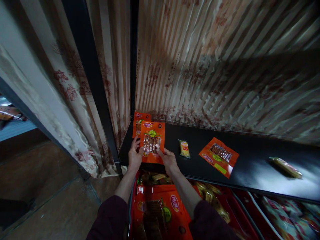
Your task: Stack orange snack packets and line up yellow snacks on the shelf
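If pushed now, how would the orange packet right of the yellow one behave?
The orange packet probably slides rather than rolls: it lies flat on the black shelf. Its shiny middle may be slippery; its thin edges could flex.

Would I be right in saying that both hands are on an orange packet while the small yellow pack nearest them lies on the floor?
Only the place is wrong: the head view shows the small yellow pack on the black shelf. The left hand and right hand are on an orange packet.
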### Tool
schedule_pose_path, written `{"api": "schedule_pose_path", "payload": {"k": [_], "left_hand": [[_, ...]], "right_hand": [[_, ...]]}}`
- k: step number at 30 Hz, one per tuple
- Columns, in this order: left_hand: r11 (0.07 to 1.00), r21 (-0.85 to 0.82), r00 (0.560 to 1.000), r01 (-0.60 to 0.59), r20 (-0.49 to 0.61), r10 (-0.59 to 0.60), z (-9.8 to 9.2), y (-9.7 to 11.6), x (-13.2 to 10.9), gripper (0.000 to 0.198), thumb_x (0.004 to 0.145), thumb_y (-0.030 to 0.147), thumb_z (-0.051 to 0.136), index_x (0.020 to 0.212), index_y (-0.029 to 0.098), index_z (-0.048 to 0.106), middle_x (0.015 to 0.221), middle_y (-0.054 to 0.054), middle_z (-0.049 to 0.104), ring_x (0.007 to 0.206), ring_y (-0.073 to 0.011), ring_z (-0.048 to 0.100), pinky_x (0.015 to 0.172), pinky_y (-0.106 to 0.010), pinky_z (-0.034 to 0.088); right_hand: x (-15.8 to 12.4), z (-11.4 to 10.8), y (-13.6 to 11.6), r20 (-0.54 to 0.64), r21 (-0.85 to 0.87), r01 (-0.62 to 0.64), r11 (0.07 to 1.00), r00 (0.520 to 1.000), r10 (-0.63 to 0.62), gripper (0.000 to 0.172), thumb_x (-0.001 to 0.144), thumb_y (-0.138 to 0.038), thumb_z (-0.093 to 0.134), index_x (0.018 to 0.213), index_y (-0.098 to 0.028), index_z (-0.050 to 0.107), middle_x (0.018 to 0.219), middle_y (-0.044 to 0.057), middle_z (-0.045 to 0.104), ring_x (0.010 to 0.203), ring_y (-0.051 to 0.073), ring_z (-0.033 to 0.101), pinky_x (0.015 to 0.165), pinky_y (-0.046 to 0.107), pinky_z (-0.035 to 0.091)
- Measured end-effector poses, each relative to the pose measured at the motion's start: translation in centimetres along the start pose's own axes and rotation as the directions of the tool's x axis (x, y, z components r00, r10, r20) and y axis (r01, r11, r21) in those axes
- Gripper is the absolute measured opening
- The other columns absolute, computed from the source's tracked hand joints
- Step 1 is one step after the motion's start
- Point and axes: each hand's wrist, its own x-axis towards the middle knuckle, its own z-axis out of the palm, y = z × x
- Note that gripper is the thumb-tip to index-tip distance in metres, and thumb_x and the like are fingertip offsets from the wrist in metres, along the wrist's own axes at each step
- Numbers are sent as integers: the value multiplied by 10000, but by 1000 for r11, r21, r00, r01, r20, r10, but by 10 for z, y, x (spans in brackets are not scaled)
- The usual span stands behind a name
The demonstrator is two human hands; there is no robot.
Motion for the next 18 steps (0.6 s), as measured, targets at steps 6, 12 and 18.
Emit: {"api": "schedule_pose_path", "payload": {"k": [6,12,18], "left_hand": [[998,-60,1000,-4,28,6,-2,-5,8,415,778,131,532,1186,198,553,1176,-76,630,1024,-145,611,950,-324,467],[990,58,991,-126,49,124,-5,2,22,305,777,96,521,1030,203,653,1291,-62,568,1234,-164,500,1090,-339,346],[979,185,996,-81,40,75,-4,5,37,287,781,114,540,1014,203,682,1427,-72,444,1293,-201,449,1065,-332,386]], "right_hand": [[25,8,-1,-24,-3,32,999,999,-32,460,488,-470,807,801,-147,709,674,33,719,661,218,677,653,343,552],[57,22,0,18,-71,60,996,998,-59,376,578,-424,746,831,-150,695,686,23,719,643,206,677,632,317,549],[89,35,2,-25,-361,119,925,990,-137,233,693,-379,667,797,-172,693,673,28,715,632,192,675,582,270,535]]}}
